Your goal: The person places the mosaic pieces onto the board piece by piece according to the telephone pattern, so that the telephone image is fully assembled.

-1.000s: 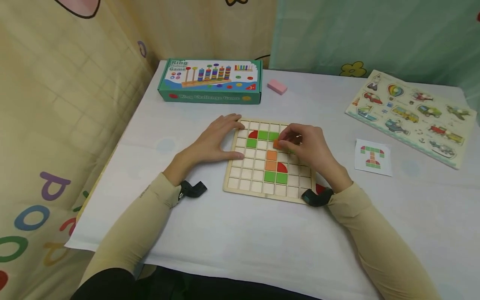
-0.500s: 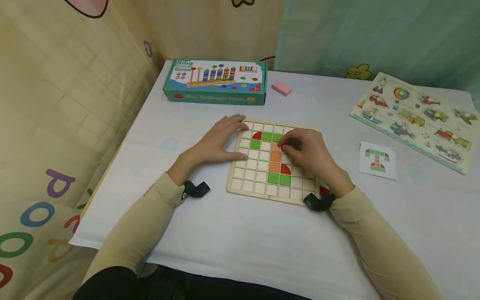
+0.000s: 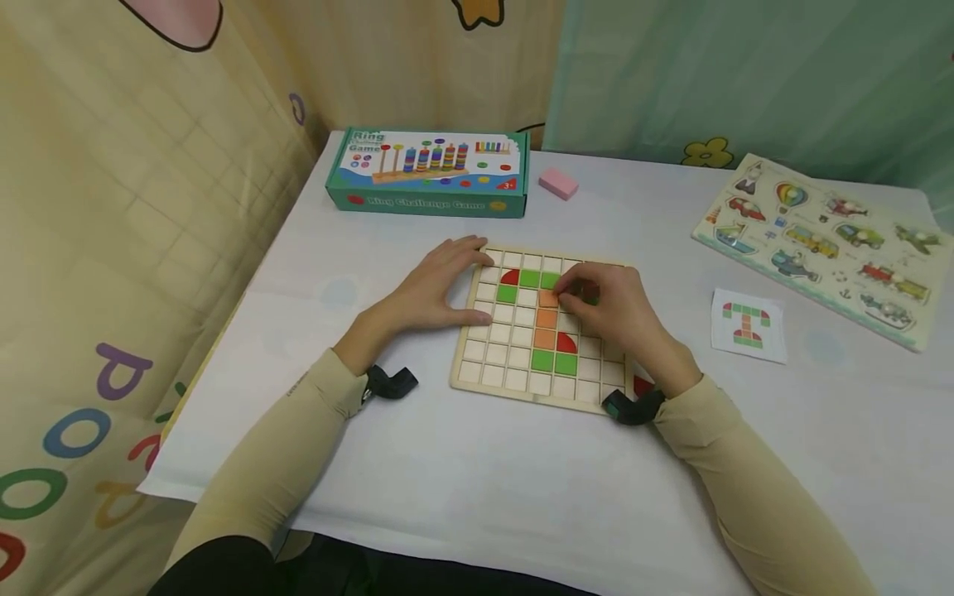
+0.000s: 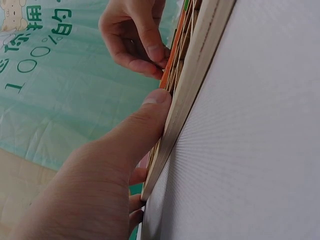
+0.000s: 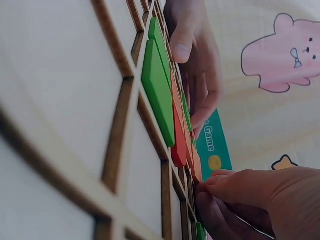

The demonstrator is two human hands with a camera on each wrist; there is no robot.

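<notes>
A wooden grid board (image 3: 492, 377) with coloured tiles in some cells lies on the table. My right hand (image 3: 614, 302) pinches the edge of an orange square tile (image 3: 547, 299), which lies over a cell above two more orange tiles (image 3: 546, 328). In the right wrist view, thumb and finger meet at the orange tile's (image 5: 196, 167) edge. My left hand (image 3: 428, 290) rests along the board's left side, thumb (image 4: 157, 97) on the frame and fingers spread to the top corner. Green tiles (image 3: 554, 362) and red quarter-circle tiles (image 3: 566, 342) sit nearby; the right hand partly hides others.
A small pattern card (image 3: 748, 325) lies right of the board. Farther off are a Ring Challenge Game box (image 3: 432, 174), a pink block (image 3: 558, 183) and a vehicle puzzle board (image 3: 823, 248). A red piece (image 3: 643, 386) shows beside the right wrist.
The right hand has lowered the orange tile from a tilted hold to lying flat over the cell above the other orange tiles. The left hand has stayed on the board's edge.
</notes>
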